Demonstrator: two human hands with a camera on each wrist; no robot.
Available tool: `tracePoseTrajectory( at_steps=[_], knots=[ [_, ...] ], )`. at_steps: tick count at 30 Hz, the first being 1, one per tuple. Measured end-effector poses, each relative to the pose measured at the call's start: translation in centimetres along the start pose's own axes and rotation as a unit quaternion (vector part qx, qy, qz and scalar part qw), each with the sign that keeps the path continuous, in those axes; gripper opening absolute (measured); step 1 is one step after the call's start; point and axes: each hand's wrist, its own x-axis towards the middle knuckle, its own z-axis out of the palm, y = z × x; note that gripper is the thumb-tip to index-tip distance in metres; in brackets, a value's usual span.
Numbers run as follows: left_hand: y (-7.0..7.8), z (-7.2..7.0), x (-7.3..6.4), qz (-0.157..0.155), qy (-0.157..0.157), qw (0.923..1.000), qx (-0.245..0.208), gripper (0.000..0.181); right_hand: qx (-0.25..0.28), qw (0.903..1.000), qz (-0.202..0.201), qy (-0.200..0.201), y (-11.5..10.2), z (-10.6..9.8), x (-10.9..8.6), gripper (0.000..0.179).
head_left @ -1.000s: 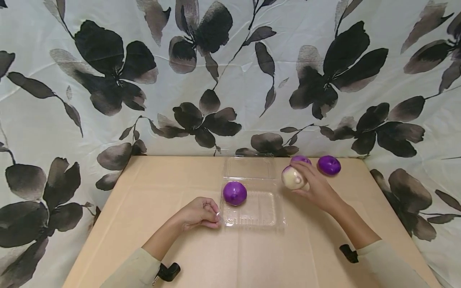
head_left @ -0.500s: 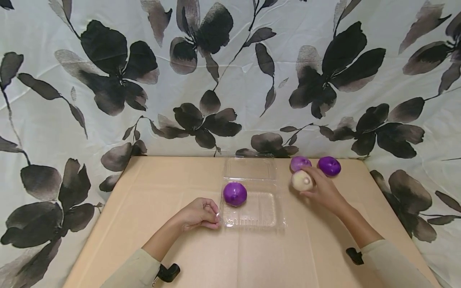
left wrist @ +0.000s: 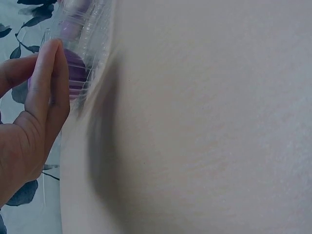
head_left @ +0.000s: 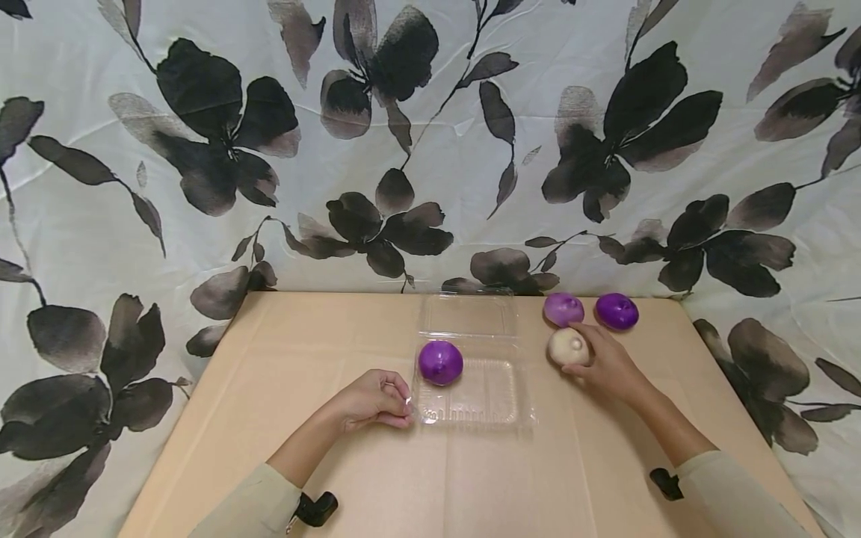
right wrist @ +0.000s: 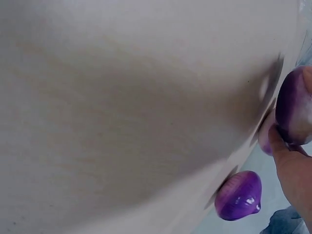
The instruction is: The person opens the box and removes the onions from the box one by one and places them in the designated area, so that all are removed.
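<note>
With fingertips and thumb, my left hand (head_left: 373,400) pinches the left edge of an open, hinged clear plastic container (head_left: 494,392). A glossy purple onion (head_left: 440,363) sits in the container's left part, its tip facing me. My right hand (head_left: 610,365) grips a white and purple onion (head_left: 566,348) to the right of the container. From the head its pale end with a small knob shows; in the right wrist view the onion (right wrist: 292,105) shows its dark purple side. Just behind it is a lighter purple onion (head_left: 563,308), close to the fingers.
Another dark purple onion (head_left: 616,311) rests at the back right of the tan table (head_left: 323,329). The container's lid (head_left: 467,312) lies folded back near the table's rear edge. Behind it hangs a white cloth (head_left: 484,172) with dark flowers.
My right hand has moved the white and purple onion a little right and toward me, uncovering more of the lighter onion behind. The left hand has stayed at the container's edge.
</note>
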Motion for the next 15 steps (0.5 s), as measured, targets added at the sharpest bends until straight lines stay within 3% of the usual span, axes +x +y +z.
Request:
tracePoseTrajectory(
  at_steps=[15],
  knots=[
    [-0.16,0.43,-0.19,0.004,0.003,1.0,0.002,0.02,0.011,0.9995,0.027,-0.015,0.95,0.07,-0.06,0.081]
  ],
)
